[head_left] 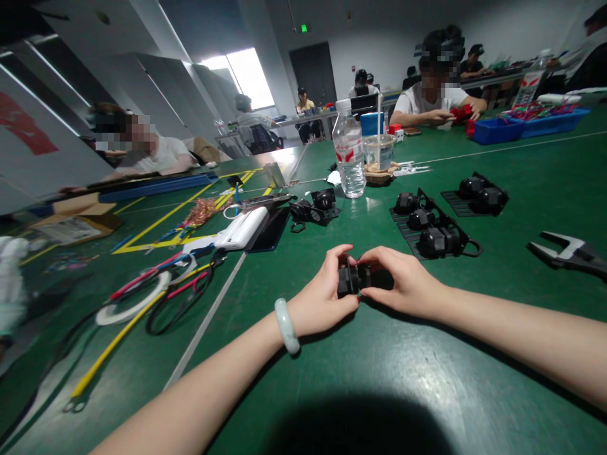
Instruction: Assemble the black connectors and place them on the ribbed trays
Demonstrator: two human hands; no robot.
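Observation:
My left hand, with a pale bangle on its wrist, grips the angular end of a black plastic fitting just above the green table. My right hand has its thumb and fingers closed round the fitting's other, rounder end. The fingers hide part of it. Similar black fittings sit on a black slotted plate to the right, with a loose black ring at its edge. Farther back is another group of black fittings. More black parts lie beyond my left hand, near a black hex nut.
An adjustable wrench lies far right. A water bottle and a cup with a straw stand ahead. Cables, a white device and a cardboard box are left. Co-workers sit across the table, near blue trays.

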